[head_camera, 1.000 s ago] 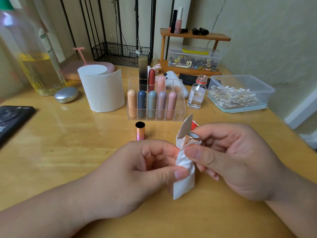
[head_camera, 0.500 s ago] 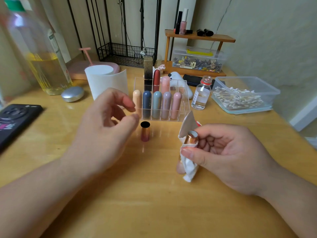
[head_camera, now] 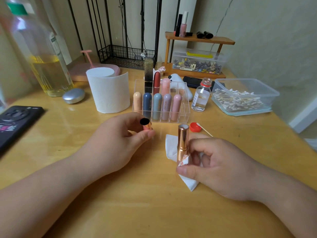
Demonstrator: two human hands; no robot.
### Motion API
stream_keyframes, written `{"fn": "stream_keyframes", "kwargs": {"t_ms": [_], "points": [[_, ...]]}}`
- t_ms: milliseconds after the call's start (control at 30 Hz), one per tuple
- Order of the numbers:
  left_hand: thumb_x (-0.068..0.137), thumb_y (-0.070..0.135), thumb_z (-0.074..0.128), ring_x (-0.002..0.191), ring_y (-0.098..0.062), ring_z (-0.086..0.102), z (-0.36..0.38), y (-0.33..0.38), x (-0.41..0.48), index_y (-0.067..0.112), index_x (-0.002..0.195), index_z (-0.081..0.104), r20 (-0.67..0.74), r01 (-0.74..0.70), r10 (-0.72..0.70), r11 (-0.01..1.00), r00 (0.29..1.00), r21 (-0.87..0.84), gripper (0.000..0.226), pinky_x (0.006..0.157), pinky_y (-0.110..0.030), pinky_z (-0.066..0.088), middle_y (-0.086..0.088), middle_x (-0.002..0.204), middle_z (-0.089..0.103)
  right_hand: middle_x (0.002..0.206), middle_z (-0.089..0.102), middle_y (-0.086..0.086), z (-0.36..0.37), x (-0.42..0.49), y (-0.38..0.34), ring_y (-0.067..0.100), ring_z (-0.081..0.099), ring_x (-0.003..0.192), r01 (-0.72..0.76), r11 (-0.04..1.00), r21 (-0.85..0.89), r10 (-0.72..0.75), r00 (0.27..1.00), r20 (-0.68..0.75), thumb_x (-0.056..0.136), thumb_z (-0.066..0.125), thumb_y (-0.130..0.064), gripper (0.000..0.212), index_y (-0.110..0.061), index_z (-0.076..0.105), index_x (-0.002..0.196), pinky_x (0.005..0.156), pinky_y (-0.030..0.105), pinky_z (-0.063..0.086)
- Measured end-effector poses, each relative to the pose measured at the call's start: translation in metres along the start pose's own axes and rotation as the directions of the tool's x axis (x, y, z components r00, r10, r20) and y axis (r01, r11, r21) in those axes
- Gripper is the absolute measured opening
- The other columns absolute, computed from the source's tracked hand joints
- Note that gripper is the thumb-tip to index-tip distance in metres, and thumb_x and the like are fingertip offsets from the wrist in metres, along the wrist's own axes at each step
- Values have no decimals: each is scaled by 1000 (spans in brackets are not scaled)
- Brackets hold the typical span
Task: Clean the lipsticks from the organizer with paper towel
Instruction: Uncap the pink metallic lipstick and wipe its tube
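right grip: right hand (head_camera: 217,167) is clamped on the lipstick tube (head_camera: 183,143). Thumb lies across the base and the fingers are curled behind it.
tube: rose-gold, mirror-shiny metal cylinder with a step ring below the middle.
tube axis: long axis near vertical, open end up, base down in the hand. It sits lower centre of the frame, in front of the organizer.
towel: paper towel piece (head_camera: 171,148) is white, soft and creased. It is trapped between thumb and tube base, with a reddish smear at the pinch. One corner sticks out left, another hangs down onto the table.
left grip: left hand (head_camera: 116,145) pinches the cap (head_camera: 146,124) between thumb and fingertips.
cap: short rose-gold sleeve with a black bore. Mouth points up and toward the camera, left of the tube and apart from it.
organizer (head_camera: 184,112): clear hard plastic grid, centre frame. Five matte pastel round-topped lipsticks stand upright in the front row.
roll: paper towel roll (head_camera: 109,93) is white and upright, just left of the organizer.
table (head_camera: 154,212): glossy light wood.
right of organizer: small clear bottle (head_camera: 201,97), red screw cap (head_camera: 194,127), cotton swab (head_camera: 205,129).
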State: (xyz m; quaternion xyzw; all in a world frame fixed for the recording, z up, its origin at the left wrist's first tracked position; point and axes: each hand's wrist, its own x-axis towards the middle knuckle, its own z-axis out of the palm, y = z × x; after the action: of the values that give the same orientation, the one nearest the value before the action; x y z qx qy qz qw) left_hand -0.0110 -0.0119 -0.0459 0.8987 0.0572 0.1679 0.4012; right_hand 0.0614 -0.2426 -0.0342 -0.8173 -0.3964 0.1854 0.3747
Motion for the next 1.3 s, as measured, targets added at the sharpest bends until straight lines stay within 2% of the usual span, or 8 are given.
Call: {"fn": "stream_keyframes", "kwargs": {"t_ms": [100, 200, 367, 500, 733, 900, 1167, 1300], "points": [[85, 35, 71, 76, -5, 66, 2, 1, 0, 22, 90, 70, 31, -33, 42, 970, 999, -242, 14, 71, -17, 48, 9, 83, 73, 72, 47, -15, -5, -3, 0, 2, 41, 59, 23, 998, 50, -22, 1000, -9, 90, 70, -30, 24, -14, 55, 79, 58, 14, 34], [83, 40, 76, 66, -14, 53, 3, 4, -1, 14, 85, 72, 88, 13, 32, 886, 996, -464, 27, 64, -24, 43, -1, 70, 61, 69, 46, -10, -10, -6, 1, 15, 41, 63, 16, 994, 104, -19, 1000, 25, 88, 62, -44, 29, -16, 53, 83, 57, 31, 38], [92, 29, 58, 62, -16, 36, -1, 10, 1, 5, 79, 56, 204, 209, -65, 498, 977, -842, 27, 58, -31, 35, -8, 70, 38, 65, 40, -4, -13, -7, -4, 19, 36, 61, 49, 986, 156, -55, 998, 36, 91, 60, -36, 23, -19, 55, 77, 55, 32, 33], [94, 20, 49, 60, -16, 34, -1, 12, 0, 6, 81, 55, 228, 230, -50, 360, 972, -904, 19, 56, -29, 34, -5, 70, 37, 63, 41, 0, -12, -8, -4, 21, 38, 59, 93, 984, 154, -100, 994, 43, 93, 58, -33, 26, -11, 57, 78, 54, 31, 33], [88, 19, 55, 59, -16, 34, 0, 12, -1, 7, 86, 51, 195, 190, -19, 337, 981, -922, 12, 55, -29, 34, -5, 67, 35, 64, 42, 6, -13, -9, -5, 17, 39, 59, 137, 959, 248, -145, 989, 12, 92, 60, -27, 26, -3, 60, 83, 54, 24, 33], [86, 16, 58, 59, -16, 29, -1, 12, -2, 9, 78, 55, 166, 164, -28, 370, 986, -914, 11, 53, -27, 34, -12, 71, 20, 64, 42, 12, -13, -9, -6, 18, 38, 58, 151, 955, 254, -154, 988, -8, 91, 60, -27, 26, -2, 63, 85, 55, 23, 33], [77, 21, 74, 60, -17, 46, 11, 10, -7, 9, 86, 73, 121, 66, 63, 552, 991, -831, 16, 58, -28, 45, -13, 73, 57, 64, 46, 2, -7, -8, -8, 15, 42, 59, 94, 981, 172, -102, 994, 37, 92, 60, -33, 23, -13, 63, 80, 55, 23, 36], [78, 21, 74, 60, -15, 51, 16, 16, -11, 7, 91, 76, 142, 105, 32, 519, 989, -848, 19, 59, -24, 49, -11, 73, 59, 63, 47, -11, -1, -8, -11, 10, 43, 58, 86, 982, 170, -89, 996, 5, 93, 58, -34, 22, -20, 60, 76, 53, 21, 37]]}}
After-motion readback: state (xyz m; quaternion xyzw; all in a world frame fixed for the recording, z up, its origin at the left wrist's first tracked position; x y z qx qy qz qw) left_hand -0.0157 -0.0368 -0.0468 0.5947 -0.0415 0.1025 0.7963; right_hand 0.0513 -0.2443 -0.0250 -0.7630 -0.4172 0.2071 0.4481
